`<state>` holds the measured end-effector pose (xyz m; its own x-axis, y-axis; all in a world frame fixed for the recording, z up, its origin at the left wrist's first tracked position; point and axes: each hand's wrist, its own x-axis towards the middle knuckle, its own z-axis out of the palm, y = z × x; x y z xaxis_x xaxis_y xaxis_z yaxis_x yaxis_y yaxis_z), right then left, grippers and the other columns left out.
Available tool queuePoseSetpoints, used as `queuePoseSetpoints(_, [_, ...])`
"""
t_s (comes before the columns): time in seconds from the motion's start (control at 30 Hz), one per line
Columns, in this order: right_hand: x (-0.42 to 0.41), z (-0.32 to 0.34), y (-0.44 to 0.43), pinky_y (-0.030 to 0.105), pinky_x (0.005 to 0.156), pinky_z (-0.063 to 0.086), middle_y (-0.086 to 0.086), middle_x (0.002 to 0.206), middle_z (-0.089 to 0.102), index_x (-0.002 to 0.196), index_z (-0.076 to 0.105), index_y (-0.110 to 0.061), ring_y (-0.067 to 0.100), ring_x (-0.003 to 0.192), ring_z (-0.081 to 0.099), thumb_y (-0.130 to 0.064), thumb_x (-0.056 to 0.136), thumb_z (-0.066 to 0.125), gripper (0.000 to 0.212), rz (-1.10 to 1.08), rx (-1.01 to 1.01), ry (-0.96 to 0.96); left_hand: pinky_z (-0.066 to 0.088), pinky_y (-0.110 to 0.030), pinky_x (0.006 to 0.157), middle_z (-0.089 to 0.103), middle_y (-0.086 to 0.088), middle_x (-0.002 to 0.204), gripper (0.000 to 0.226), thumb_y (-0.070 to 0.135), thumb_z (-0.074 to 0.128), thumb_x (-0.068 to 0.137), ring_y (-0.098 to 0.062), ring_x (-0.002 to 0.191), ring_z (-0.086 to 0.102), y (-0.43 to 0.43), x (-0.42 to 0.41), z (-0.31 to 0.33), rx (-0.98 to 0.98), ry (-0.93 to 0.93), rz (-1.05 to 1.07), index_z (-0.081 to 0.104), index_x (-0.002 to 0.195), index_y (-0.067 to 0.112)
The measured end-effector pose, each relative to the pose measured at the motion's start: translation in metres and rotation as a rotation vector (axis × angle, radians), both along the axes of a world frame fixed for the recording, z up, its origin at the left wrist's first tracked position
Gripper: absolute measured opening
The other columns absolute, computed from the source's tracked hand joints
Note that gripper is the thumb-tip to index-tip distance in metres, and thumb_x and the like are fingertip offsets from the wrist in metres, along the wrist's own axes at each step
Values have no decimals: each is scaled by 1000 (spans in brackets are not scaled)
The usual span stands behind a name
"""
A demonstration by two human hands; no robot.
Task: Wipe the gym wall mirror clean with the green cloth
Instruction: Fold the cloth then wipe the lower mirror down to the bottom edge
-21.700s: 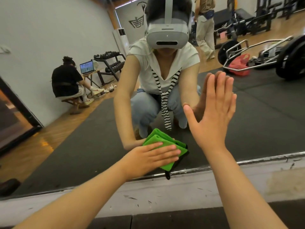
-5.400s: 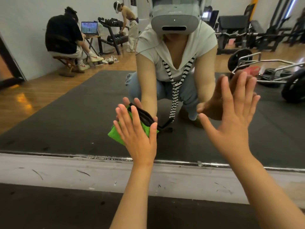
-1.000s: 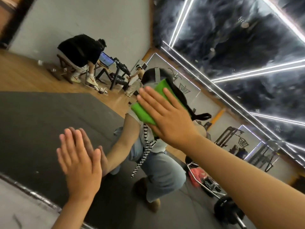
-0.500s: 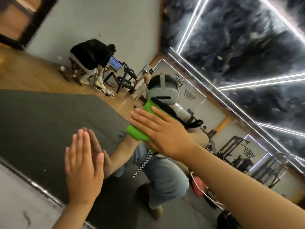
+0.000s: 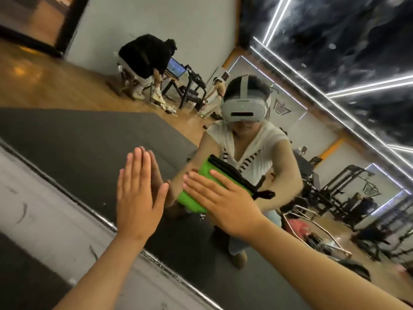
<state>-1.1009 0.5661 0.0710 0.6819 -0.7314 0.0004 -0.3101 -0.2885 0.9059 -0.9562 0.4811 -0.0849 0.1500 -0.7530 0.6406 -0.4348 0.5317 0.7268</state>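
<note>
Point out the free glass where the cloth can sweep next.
Free: mirror up-left of the left hand, above the bottom frame; also above and right of the cloth. Crowded: the narrow gap between left hand and right hand.

The mirror is smooth, glossy glass and gives a sharp reflection. Its lower edge is bound with a thin metal strip, bright and shiny. The wall band below it is matt, painted pale grey, and marked with dark scuffs and scratches. The green cloth is soft, matt fabric, with black stitched trim along 1 edge. In the reflection, the wood floor looks glossy and varnished, while the mat is dark, matt and rubbery-looking. The headset has a smooth, pale plastic shell with a slight sheen.
</note>
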Motion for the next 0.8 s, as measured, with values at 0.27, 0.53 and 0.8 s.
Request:
queuePoseSetpoints(0.27, [-3, -61, 7, 41, 125, -6, 4, 161, 23, 153, 38, -12, 18, 150, 19, -30, 89, 49, 67, -103, -89, -112, 17, -53, 123, 2, -6, 169, 73, 49, 31, 101, -21, 156, -2, 14, 4, -40, 32, -110, -29, 2, 161, 18])
queuePoseSetpoints(0.53, [-24, -94, 25, 36, 122, 8, 0, 154, 43, 147, 46, -14, 13, 145, 34, -24, 91, 36, 58, -110, 143, -22, 16, -50, 123, 0, -4, 169, 76, 50, 32, 100, -21, 156, -3, 12, 8, -39, 35, -145, -40, -7, 159, 24])
queuePoseSetpoints(0.8, [-45, -175, 53, 39, 124, -10, -1, 161, 31, 154, 26, -14, 20, 153, -1, -26, 92, 31, 63, -195, 125, -69, 8, -43, 124, -8, -2, 168, 68, 39, 38, 106, -17, 155, -9, 8, 34, -43, 58, -256, -16, 3, 161, 20])
